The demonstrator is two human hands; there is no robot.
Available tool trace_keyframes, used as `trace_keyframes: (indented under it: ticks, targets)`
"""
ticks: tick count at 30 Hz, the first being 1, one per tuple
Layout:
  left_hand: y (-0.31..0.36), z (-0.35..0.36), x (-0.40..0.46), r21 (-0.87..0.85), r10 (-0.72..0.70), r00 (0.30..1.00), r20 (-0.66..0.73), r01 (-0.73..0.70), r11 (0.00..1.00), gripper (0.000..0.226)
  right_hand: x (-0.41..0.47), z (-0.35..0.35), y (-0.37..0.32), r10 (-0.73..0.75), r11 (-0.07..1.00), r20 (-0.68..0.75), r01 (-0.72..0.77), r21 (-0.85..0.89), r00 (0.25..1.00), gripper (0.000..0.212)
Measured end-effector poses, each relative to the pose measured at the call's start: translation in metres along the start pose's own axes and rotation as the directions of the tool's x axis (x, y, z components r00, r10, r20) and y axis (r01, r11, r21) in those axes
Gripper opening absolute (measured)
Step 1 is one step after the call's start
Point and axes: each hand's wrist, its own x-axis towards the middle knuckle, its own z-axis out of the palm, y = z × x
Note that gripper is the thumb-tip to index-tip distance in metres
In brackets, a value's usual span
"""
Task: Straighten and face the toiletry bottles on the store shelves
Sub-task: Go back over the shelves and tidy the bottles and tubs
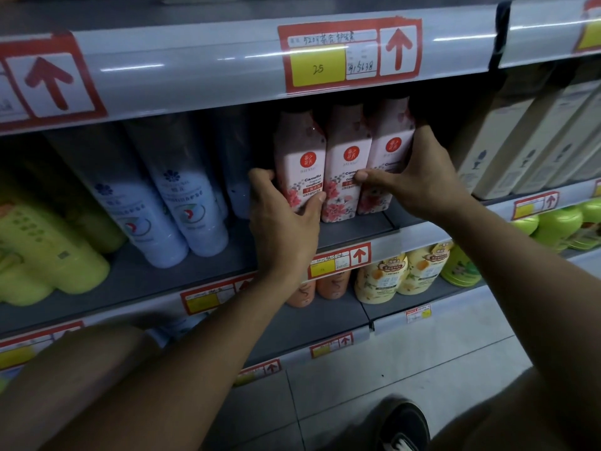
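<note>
— So why both hands on that row?
— Likely to square it: the left hand [283, 219] curls round the outer Camellia bottle [300, 164], and the right hand [419, 180] pinches the far one [388, 157], thumb reaching the middle bottle [346, 170].
— Where are they?
— Upright, touching, labels forward, on the middle shelf [357, 229] near its edge. All capped; contents unseen.

Shop — price tags [349, 53], stocked shelves [195, 76]
</note>
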Motion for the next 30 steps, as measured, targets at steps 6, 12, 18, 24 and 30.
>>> trace_keyframes:
  ticks: [6, 12, 18, 24, 30]
  targets:
    - [-0.001, -0.002, -0.004, -0.001, 0.024, 1.000, -0.006, -0.024, 1.000, 0.050, -0.004, -0.002, 0.004, -0.032, 0.999, 0.003, 0.032, -0.002, 0.999, 0.067]
    - [0.000, -0.008, -0.013, 0.067, 0.006, 1.000, 0.028, -0.008, 0.998, 0.059, -0.005, -0.003, 0.000, -0.040, 0.996, -0.003, 0.040, -0.083, 0.999, 0.070]
    - [0.004, -0.026, -0.019, 0.063, 0.046, 0.993, 0.113, -0.053, 0.997, 0.079, -0.012, -0.004, -0.009, -0.070, 0.986, -0.055, 0.061, -0.154, 0.996, 0.082]
    - [0.008, -0.051, -0.020, 0.015, 0.112, 0.982, 0.150, -0.115, 0.993, 0.046, -0.027, -0.009, -0.018, -0.159, 0.964, -0.166, 0.118, -0.237, 0.973, 0.075]
    - [0.005, -0.083, -0.017, 0.047, 0.151, 0.981, 0.118, -0.157, 0.986, 0.026, -0.039, -0.008, -0.030, -0.109, 0.973, -0.241, 0.053, -0.226, 0.964, 0.069]
